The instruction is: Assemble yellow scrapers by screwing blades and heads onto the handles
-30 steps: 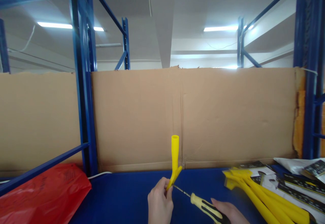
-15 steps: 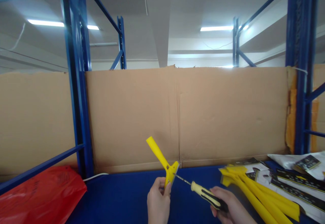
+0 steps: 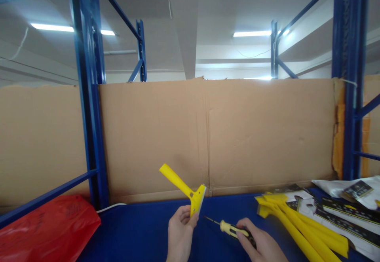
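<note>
In the head view, my left hand [image 3: 181,229] pinches the lower end of a yellow scraper's [image 3: 194,200] head. Its handle points up and to the left, and a thin metal edge runs along the head's right side. My right hand [image 3: 257,240] is closed round a screwdriver [image 3: 230,228] with a cream and black handle. The shaft points left towards the scraper, its tip a little apart from the head. Below both hands lies the blue work surface [image 3: 142,230].
Several more yellow scrapers [image 3: 299,222] lie at the right, beside black and white packages [image 3: 353,218]. A red plastic bag [image 3: 44,226] sits at the left. Behind stands a cardboard panel [image 3: 157,135] between blue rack posts [image 3: 92,135].
The screwdriver has drawn back from the scraper's head and dropped lower. My left hand has shifted slightly left, tipping the scraper's handle further left and turning its head.
</note>
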Motion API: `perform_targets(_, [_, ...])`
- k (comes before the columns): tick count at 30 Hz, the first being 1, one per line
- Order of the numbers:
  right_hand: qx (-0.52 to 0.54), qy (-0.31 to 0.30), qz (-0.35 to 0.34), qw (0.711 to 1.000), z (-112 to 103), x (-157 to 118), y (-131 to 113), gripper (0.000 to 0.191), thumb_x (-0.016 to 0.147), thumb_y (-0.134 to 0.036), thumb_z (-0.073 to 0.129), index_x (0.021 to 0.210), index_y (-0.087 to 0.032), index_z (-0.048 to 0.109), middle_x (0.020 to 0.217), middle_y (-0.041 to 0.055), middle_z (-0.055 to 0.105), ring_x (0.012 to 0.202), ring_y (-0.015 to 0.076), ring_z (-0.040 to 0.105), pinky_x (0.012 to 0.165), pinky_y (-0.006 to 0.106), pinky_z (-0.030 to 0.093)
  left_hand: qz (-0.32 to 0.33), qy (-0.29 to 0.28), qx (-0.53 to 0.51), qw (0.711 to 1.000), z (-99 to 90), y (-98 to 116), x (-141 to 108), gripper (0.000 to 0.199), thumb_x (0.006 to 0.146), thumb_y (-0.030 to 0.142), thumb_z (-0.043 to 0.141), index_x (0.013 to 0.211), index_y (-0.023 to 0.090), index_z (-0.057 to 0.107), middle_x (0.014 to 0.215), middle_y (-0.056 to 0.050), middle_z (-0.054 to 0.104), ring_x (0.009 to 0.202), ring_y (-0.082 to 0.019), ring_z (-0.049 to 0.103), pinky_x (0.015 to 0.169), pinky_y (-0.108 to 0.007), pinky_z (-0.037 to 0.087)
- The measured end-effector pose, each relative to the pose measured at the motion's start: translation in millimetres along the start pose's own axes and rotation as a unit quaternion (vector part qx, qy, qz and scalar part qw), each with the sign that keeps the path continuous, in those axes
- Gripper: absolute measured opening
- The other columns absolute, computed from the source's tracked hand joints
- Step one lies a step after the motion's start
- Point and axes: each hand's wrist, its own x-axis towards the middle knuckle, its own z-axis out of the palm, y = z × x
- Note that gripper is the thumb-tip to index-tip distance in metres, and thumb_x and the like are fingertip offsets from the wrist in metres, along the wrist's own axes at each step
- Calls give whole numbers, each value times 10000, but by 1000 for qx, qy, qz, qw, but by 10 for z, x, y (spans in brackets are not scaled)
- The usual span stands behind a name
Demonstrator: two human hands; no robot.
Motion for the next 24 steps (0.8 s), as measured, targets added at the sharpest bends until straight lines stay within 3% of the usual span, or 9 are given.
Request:
perform_targets(3, [-69, 4, -9, 998, 46, -9, 45, 183, 861, -362, 429, 921, -289, 586, 869, 27, 697, 795, 207, 663, 699, 257, 468, 30, -9, 22, 999, 24, -1, -35, 329, 456, 368, 802, 652, 158, 642, 652, -65, 713, 661, -236, 682, 660, -324, 535])
perform_targets(7, [-116, 24, -11, 993, 78, -33, 29, 217, 733, -190, 526, 897, -300, 615, 854, 5, 693, 802, 210, 656, 673, 247, 472, 148, -6, 169, 975, -2, -34, -64, 156, 673, 351, 639, 680, 195, 628, 645, -31, 698, 620, -199, 671, 626, -295, 532])
perform_targets(10, [-92, 26, -18, 995, 59, -33, -23, 279, 659, -127, 549, 865, -292, 640, 845, 3, 693, 822, 216, 637, 709, 259, 470, 275, 8, 283, 919, -39, -69, -76, 82, 758, 252, 553, 729, 218, 621, 658, 0, 682, 600, -159, 662, 591, -246, 528])
perform_targets(13, [49, 54, -5, 997, -6, 13, -46, 98, 714, -262, 591, 773, -256, 669, 821, 40, 693, 864, 252, 614, 808, 314, 450, 428, 19, 349, 833, -57, -65, -94, 119, 782, 155, 510, 782, 224, 607, 665, 14, 655, 600, -136, 657, 559, -205, 519])
perform_targets(15, [222, 68, 62, 971, -72, 67, -38, 206, 718, -440, 622, 735, -240, 669, 799, 51, 699, 878, 271, 612, 838, 332, 441, 508, 33, 376, 774, -53, -28, -116, 167, 805, 116, 464, 806, 221, 594, 655, 11, 636, 595, -135, 650, 518, -193, 505])
perform_targets(18, [404, 11, 170, 899, -178, 135, -40, 495, 710, -683, 508, 741, -212, 657, 665, 46, 693, 680, 250, 648, 653, 330, 488, 582, 42, 406, 703, -40, 57, -160, 204, 842, 90, 425, 807, 214, 583, 645, 3, 626, 595, -140, 633, 499, -192, 492])
perform_targets(20, [454, -65, 205, 865, -221, 134, -76, 594, 736, -710, 445, 774, -162, 671, 591, 68, 689, 594, 238, 663, 583, 323, 489, 617, 36, 422, 663, -34, 106, -188, 209, 859, 86, 427, 794, 206, 586, 655, -3, 637, 600, -140, 620, 537, -203, 504])
perform_targets(22, [543, -122, 230, 799, -214, 90, -123, 567, 752, -662, 507, 893, -138, 673, 660, 79, 724, 626, 199, 680, 592, 270, 475, 646, 30, 432, 629, -31, 138, -211, 221, 871, 81, 417, 812, 191, 600, 693, -13, 664, 630, -143, 622, 592, -218, 519])
perform_targets(24, [549, -125, 193, 804, -159, 31, -151, 461, 692, -546, 672, 974, -181, 649, 745, 48, 739, 696, 192, 688, 574, 244, 464, 673, 20, 431, 601, -27, 155, -226, 263, 885, 70, 377, 855, 175, 616, 749, -20, 693, 683, -148, 637, 634, -224, 526])
